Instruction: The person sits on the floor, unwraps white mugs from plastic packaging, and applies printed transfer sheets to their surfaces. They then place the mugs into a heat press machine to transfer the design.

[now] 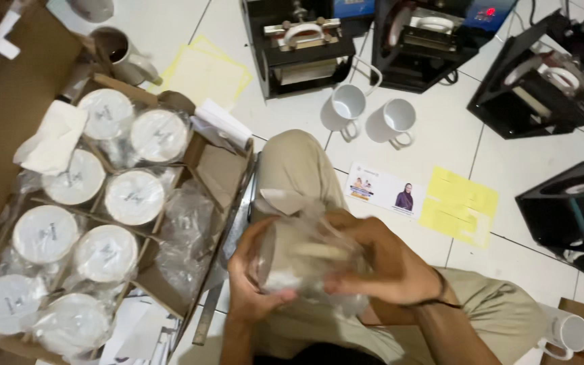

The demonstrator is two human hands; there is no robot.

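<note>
Both hands are closed around a white mug in a clear plastic bag, held above the person's lap. The left hand wraps the mug's left side with fingers curled under it; the right hand covers the right side, fingers pressed into the crinkled plastic. A dark band sits on the right wrist.

The person sits on a white tiled floor. Just left of the knee stands an open cardboard box with card dividers. Its compartments hold bagged white mugs, seen from above as round white discs; two compartments along the box's right edge hold only loose plastic.

Two unwrapped white mugs stand side by side on the floor ahead of the knee, near the top edge of the view. Beyond them, black mug press machines line the top and right edges of the floor. A printed paper strip and a yellow sheet lie flat on the tiles to the right of the knee. Another white mug stands near the floor's bottom right corner.
</note>
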